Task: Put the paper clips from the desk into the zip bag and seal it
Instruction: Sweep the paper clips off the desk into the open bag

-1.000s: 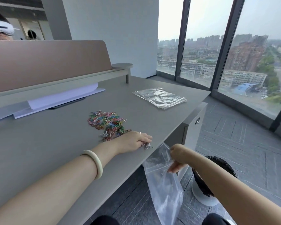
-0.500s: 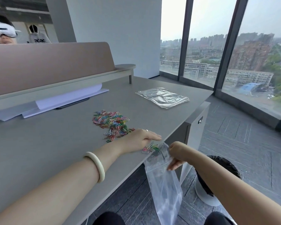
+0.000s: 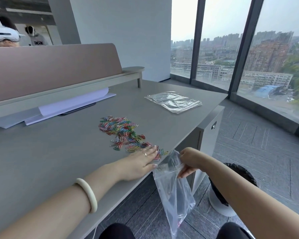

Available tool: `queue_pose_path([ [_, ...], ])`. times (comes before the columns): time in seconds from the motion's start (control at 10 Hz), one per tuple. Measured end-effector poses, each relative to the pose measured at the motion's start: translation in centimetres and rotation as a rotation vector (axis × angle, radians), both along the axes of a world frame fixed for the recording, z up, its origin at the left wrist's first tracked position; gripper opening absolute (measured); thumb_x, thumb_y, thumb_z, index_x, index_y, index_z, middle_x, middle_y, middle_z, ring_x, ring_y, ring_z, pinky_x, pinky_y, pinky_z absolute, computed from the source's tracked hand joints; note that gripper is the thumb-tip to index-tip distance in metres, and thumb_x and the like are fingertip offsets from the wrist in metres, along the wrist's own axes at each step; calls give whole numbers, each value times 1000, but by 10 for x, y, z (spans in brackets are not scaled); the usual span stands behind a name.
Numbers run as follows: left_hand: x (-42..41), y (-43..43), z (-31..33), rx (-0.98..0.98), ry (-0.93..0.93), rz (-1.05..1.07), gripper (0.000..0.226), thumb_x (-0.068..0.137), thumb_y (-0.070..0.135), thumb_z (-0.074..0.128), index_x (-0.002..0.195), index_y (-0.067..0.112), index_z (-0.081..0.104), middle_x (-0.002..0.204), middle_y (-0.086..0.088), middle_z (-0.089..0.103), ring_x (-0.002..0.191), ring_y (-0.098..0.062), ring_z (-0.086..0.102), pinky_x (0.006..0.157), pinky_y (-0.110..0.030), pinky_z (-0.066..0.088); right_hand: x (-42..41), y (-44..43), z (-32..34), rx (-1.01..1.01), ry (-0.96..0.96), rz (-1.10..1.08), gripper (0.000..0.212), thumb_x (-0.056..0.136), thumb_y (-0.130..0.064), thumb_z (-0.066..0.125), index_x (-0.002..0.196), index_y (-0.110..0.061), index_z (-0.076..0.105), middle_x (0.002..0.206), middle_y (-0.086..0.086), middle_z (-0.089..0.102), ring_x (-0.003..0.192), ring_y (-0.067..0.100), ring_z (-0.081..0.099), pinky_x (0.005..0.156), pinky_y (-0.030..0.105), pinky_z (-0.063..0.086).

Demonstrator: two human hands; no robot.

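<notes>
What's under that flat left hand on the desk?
A few coloured paper clips poke out past the fingers of the left hand, near the desk edge. Any beneath the palm are covered.

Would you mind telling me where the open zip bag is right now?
In the head view the zip bag hangs below the desk edge, lower centre, its mouth pinched by the right hand, beside the left hand.

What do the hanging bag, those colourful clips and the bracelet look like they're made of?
Zip bag: thin clear plastic film, glossy and wrinkled; the floor shows through it.
Paper clips: probably wire with a coloured coating, in bright mixed colours.
Bracelet: a smooth, pale, rigid ring on the left wrist; maybe jade, stone or resin, I can't tell.
</notes>
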State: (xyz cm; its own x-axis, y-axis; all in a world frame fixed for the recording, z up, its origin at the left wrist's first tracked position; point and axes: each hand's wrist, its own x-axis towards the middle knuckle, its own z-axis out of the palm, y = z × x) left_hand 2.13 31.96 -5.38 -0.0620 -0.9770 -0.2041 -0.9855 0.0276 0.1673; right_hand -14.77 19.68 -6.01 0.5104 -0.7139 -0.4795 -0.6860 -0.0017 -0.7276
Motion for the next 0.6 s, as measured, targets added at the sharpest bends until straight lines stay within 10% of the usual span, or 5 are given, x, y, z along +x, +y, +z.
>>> queue_pose_path([
  [0.3,-7,-25,10,-162,362,35,45,98,17,35,143,16,31,156,4,20,143,-6,18,111,-15,9,0,-2,3,9,-2,10,30,92,4,43,117,11,57,51,5,65,46,15,65,60,31,59],
  [0.6,-20,-32,6,-108,249,-13,45,97,12,33,142,13,33,154,-1,27,143,-9,21,111,-13,8,0,-2,1,-1,-1,13,30,92,3,43,117,11,56,73,12,63,43,13,64,59,29,58],
])
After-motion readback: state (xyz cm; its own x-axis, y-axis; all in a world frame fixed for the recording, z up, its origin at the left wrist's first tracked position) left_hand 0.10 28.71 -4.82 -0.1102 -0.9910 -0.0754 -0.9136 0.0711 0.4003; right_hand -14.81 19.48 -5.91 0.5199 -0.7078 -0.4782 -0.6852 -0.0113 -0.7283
